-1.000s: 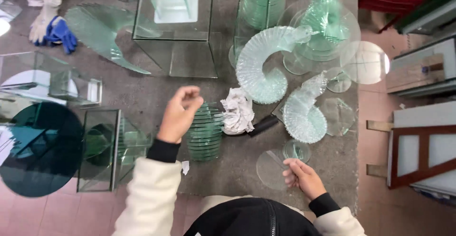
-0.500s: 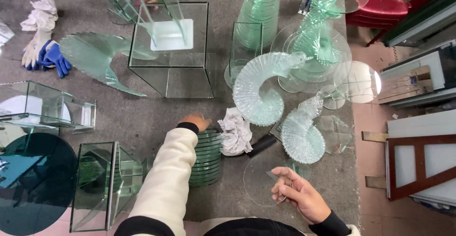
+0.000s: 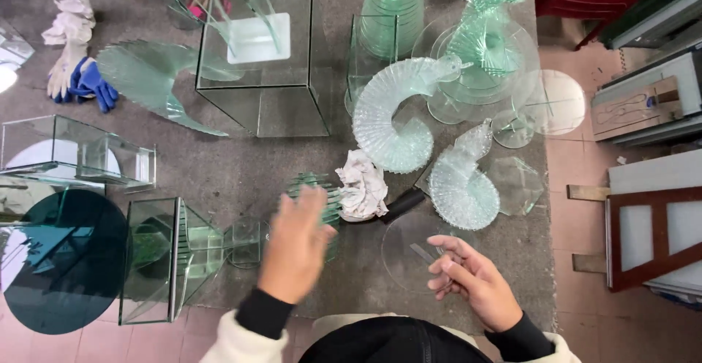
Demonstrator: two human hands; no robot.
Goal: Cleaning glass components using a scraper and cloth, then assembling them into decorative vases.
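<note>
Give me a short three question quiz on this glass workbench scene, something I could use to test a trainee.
1. True or false: the left hand is over the stack of green glass discs.
2. Which lies directly under the right hand? A) clear round glass disc B) blue glove C) red chair
3. What crumpled thing lies right of the disc stack?

Key
1. True. The hand is blurred, so contact cannot be told.
2. A. The fingers also pinch a thin strip.
3. A white rag, beside a dark handle.
</note>
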